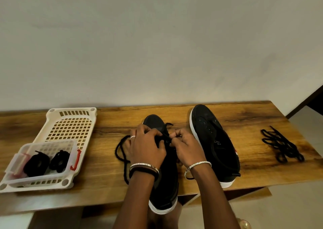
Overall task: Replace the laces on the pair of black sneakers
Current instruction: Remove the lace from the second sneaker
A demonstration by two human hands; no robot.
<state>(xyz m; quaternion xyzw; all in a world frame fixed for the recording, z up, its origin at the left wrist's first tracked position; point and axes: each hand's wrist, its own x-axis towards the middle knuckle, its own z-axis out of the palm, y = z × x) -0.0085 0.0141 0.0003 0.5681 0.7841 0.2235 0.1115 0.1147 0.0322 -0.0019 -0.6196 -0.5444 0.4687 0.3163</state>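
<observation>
1. We locate the wooden bench (244,117) across the lower half of the frame, set against a plain pale wall (157,45).
2. We find the first sneaker (166,192) at lower centre. Its toe points toward the wall, and its white-soled heel overhangs the near edge of the bench.
3. We see the left hand (146,145) over the eyelet area of this sneaker, its fingers curled and grasping the black lace (116,150) there.
4. We see the right hand (187,146) just beside it, thumb and fingers pinching the same lace. A short strand runs between the two hands.
5. The slack of the lace loops on the bench to the left of the first sneaker and trails down past the left wrist.
6. The second sneaker (209,134) stands right of centre, touching or just beside the right hand, toe toward the wall. Its eyelets show as open holes.
7. A pile of loose laces (281,146) lies at the far right of the bench, well apart from the second sneaker.
8. A white basket (71,110) sits at the left of the frame. A clear box (52,145) in its near end holds two black lace bundles (36,164).
9. Bracelets (144,165) circle both wrists.
</observation>
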